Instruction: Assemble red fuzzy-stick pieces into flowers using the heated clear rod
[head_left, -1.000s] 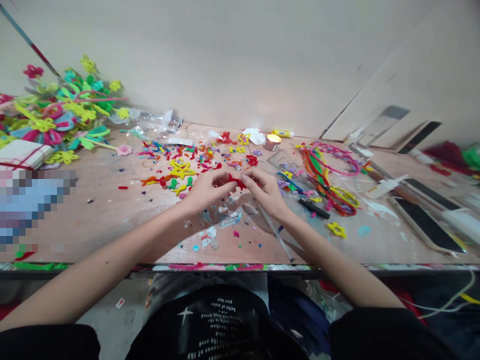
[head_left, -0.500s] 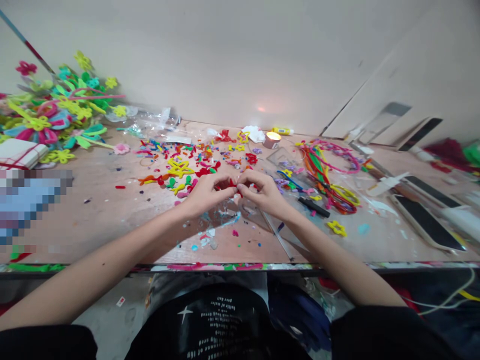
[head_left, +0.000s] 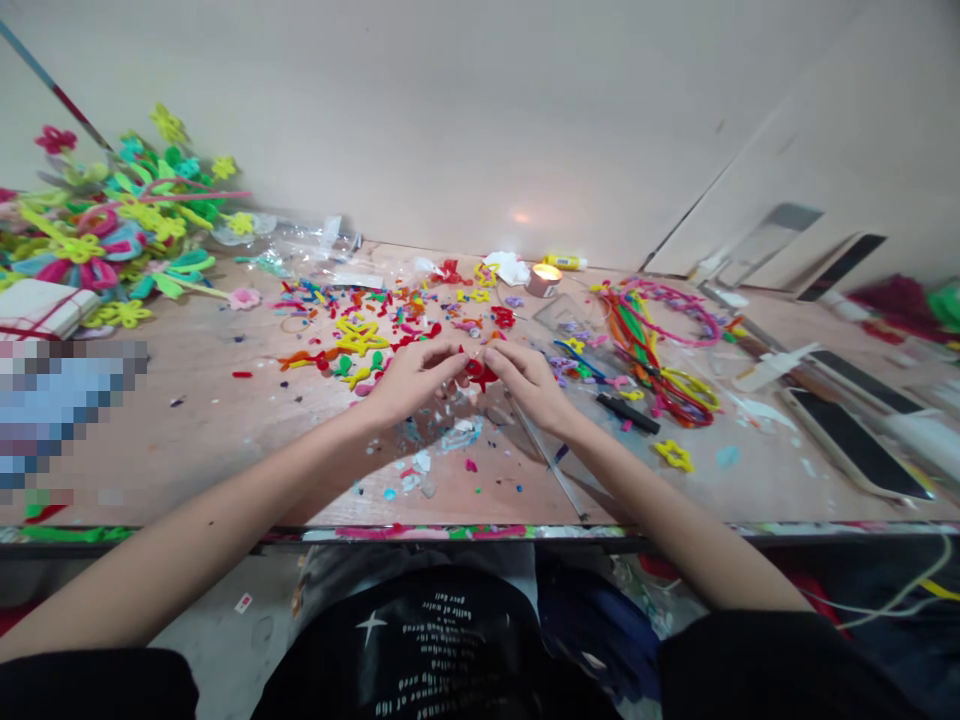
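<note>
Both my hands meet over the middle of the wooden table [head_left: 225, 430]. My left hand [head_left: 409, 380] and my right hand [head_left: 529, 385] each pinch the same small red pipe-cleaner piece [head_left: 478, 372] between their fingertips. Only part of the red piece shows between the fingers. Around my hands lie several scattered bits of coloured pipe cleaner, among them a yellow star shape [head_left: 360, 338]. A thin metal rod [head_left: 547, 460] lies on the table under my right wrist.
A lit tea-light candle [head_left: 544, 280] burns at the back. A bundle of coloured pipe cleaners [head_left: 652, 350] lies to the right, with a black marker [head_left: 628, 412] and a yellow flower [head_left: 673, 456]. Finished flowers [head_left: 120, 220] pile up at the left. Phones [head_left: 851, 440] lie at the far right.
My fingers have shifted on the red piece, closing together over it and then parting slightly. Both arms have stayed in place.
</note>
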